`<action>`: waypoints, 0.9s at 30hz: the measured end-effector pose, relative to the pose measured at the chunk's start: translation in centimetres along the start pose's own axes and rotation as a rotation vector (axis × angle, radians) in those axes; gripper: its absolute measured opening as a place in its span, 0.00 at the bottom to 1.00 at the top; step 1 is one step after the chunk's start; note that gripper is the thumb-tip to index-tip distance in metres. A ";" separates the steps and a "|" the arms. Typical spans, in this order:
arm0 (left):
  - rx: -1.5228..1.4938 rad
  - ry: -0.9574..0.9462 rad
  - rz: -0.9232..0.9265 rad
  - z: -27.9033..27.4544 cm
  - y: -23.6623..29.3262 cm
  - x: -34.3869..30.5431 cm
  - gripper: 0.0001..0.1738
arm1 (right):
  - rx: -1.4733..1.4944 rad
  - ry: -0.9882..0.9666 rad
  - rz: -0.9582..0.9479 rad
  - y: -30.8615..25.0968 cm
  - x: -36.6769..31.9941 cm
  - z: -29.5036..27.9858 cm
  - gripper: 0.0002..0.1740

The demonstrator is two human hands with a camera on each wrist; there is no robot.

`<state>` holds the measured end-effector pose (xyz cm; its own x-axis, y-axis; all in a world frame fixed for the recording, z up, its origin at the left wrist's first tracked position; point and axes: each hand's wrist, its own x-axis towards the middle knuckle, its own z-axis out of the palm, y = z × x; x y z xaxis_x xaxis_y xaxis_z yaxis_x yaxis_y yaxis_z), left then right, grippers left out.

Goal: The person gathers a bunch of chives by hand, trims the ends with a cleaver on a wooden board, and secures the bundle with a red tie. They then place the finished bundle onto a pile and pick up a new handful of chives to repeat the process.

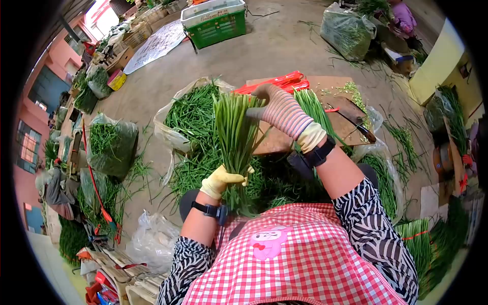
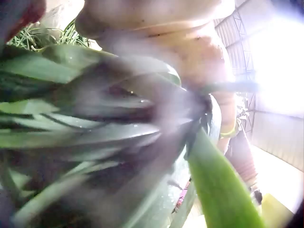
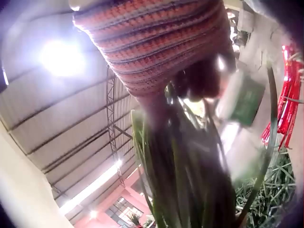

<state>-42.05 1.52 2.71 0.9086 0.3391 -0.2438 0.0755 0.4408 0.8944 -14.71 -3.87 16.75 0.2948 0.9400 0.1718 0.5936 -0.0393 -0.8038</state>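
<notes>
chive bundle (image 1: 235, 133) in left hand (image 1: 221, 181) above chive-filled bag (image 1: 163, 131).

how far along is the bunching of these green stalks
Done: a bundle with a red band lies at the right, and a filled bag stands at the left. In hand: the left hand grips the base of an upright bunch while the right hand holds its top. Left: a big loose pile in the open sack, so plenty seems to remain.
</notes>
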 end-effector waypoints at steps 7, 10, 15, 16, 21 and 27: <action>0.050 0.019 -0.004 0.7 0.3 0.2 0.24 | 0.213 0.041 0.034 1.4 -0.5 1.1 0.23; 0.045 0.014 -0.002 0.4 0.1 0.3 0.25 | 0.439 0.038 0.043 1.9 -0.6 1.0 0.18; 0.034 0.031 0.022 0.0 -0.3 0.6 0.30 | 0.413 0.160 0.012 2.3 -1.0 0.0 0.13; 0.023 0.044 0.029 0.1 -0.4 0.5 0.31 | 0.391 0.175 0.039 2.2 -1.0 -0.5 0.13; -0.035 0.036 0.057 -0.4 -0.7 0.2 0.32 | -0.501 0.330 0.225 1.7 -0.1 -6.5 0.14; -0.060 0.095 0.089 -0.7 -0.3 -0.1 0.28 | 0.444 0.294 -0.106 1.9 -3.6 -14.3 0.15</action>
<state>-42.43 1.95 2.20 0.8672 0.4555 -0.2013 -0.0313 0.4533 0.8908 -3.88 -12.21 22.73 0.4856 0.7939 0.3658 0.2771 0.2571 -0.9258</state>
